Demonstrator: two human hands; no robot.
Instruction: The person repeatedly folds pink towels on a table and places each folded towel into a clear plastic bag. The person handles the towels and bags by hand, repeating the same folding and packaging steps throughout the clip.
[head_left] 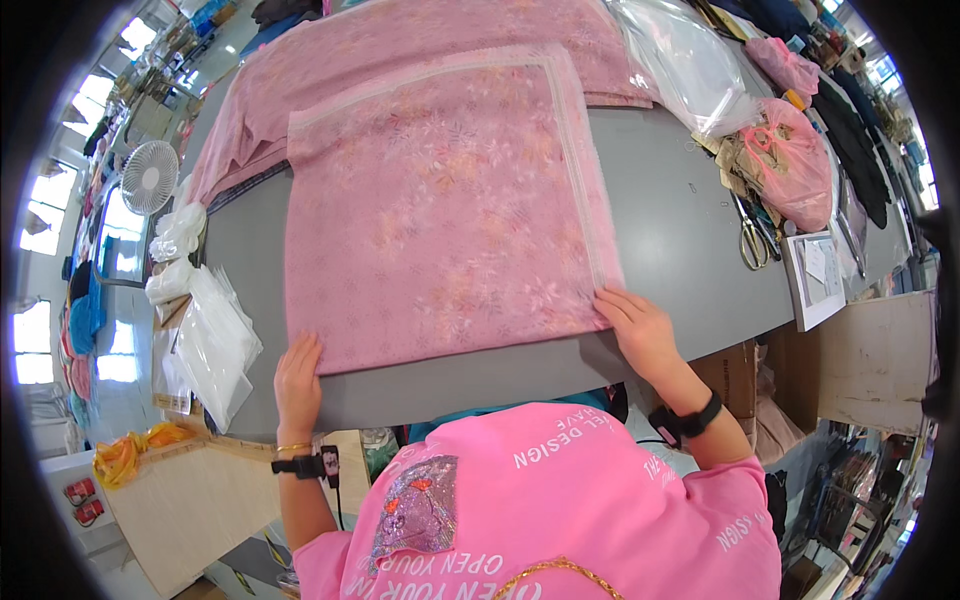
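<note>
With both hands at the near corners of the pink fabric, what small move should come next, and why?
Probably lift the near edge and fold it away. The left hand and right hand each press a near corner of the folded pink fabric, which lies flat and squared on the grey table.

pink floral-patterned cloth (440, 210), grey table (680, 220), pink bag (800, 165)
</note>
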